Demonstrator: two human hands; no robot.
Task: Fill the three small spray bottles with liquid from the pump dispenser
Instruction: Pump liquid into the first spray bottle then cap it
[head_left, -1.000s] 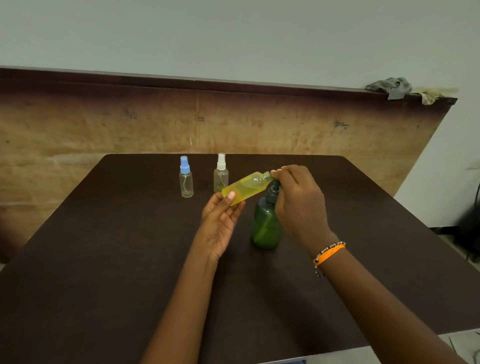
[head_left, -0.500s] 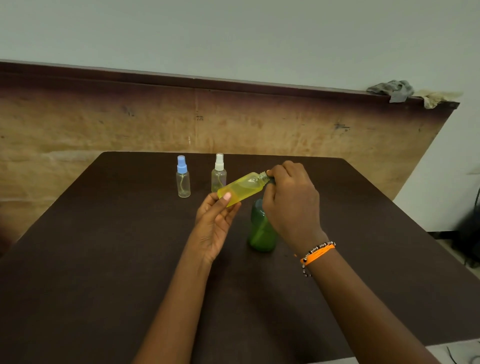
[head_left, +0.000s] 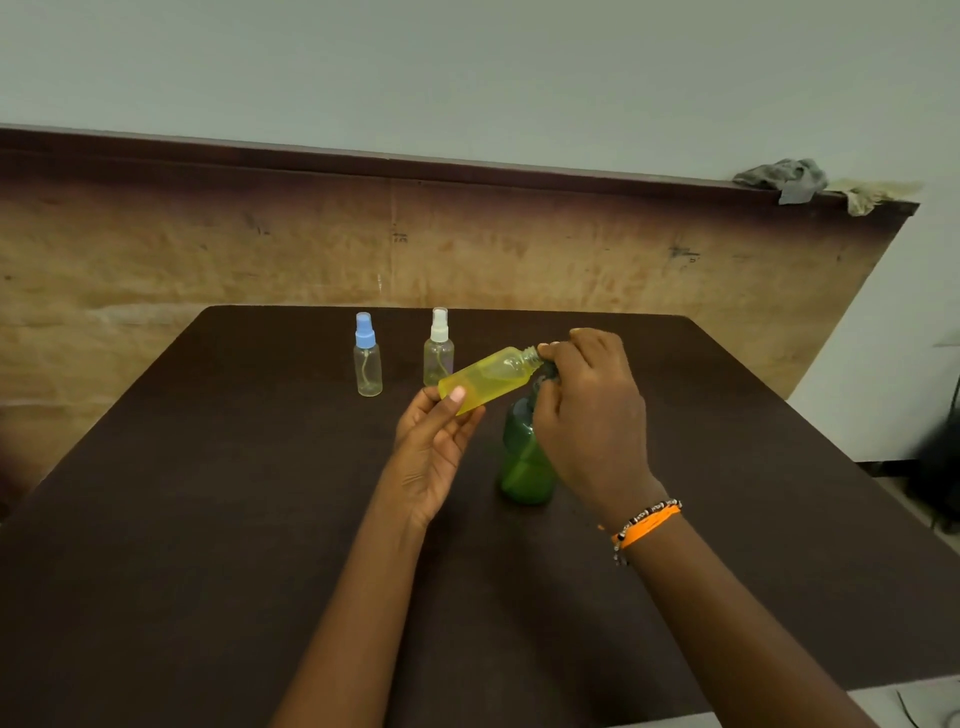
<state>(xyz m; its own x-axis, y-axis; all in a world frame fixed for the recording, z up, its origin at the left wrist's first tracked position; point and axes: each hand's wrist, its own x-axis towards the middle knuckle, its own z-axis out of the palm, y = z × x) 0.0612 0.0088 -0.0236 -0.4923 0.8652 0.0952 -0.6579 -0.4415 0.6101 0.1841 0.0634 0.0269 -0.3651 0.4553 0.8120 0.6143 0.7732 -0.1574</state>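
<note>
Since half a second ago, little has shifted: both hands remain at the centre of the frame, with the right hand still over the pump dispenser and the yellow bottle still tilted toward it. Left hand (head_left: 434, 441), palm up, holds the lower end of the yellow bottle (head_left: 488, 379) between thumb and fingers, clamped on it; the thumb lies across the bottle's base. This bottle is uncapped, slanted with its threaded neck pointing to the upper right, and appears largely filled with yellow liquid. Right hand (head_left: 587, 410) is curled over the head of the pump dispenser (head_left: 524, 462), its fingertips (head_left: 550, 353) meeting the yellow bottle's open neck; whether it grips or only presses the pump head cannot be told, since the hand hides it. Pump dispenser, green and translucent, stands upright on the dark bench (head_left: 208, 519), just right of the left hand and below the right hand.

Two further spray bottles stand upright near the far edge of the bench, in the upper middle of the frame: the blue-capped bottle (head_left: 368, 358) on the left and the white-capped bottle (head_left: 439, 348) to its right, apart from each other; the white-capped one is partly overlapped by the yellow bottle. An orange wristband (head_left: 644, 525) with a beaded strand circles the right wrist. Grey and pale rags (head_left: 784, 176) lie on the wall ledge at the upper right.
</note>
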